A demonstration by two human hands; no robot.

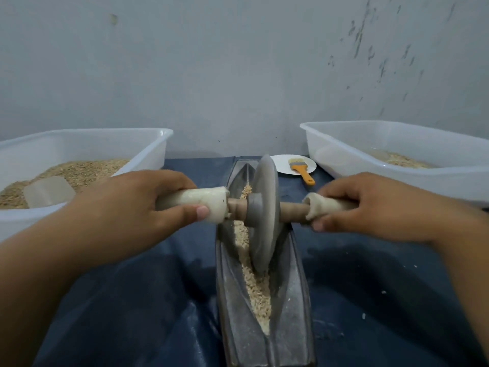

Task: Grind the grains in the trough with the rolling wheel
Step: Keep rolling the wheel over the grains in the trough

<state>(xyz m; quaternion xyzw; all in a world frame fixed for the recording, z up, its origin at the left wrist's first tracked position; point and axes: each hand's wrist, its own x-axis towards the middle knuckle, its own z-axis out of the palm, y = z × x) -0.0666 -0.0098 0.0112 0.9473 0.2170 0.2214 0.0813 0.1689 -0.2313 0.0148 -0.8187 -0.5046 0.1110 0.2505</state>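
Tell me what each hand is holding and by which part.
Both grip the rolling wheel by its axle: left hand on the left cloth-wrapped handle, right hand on the right one.

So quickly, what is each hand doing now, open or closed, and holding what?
Left hand: closed, gripping the left handle of the wheel.
Right hand: closed, gripping the right handle.

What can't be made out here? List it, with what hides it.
- Head view: grains under the rolling wheel, hidden by the wheel.
- Trough near end, cut off by the bottom edge.
- Handle parts inside the left hand and right hand.
- Left tub, cut off by the left edge.
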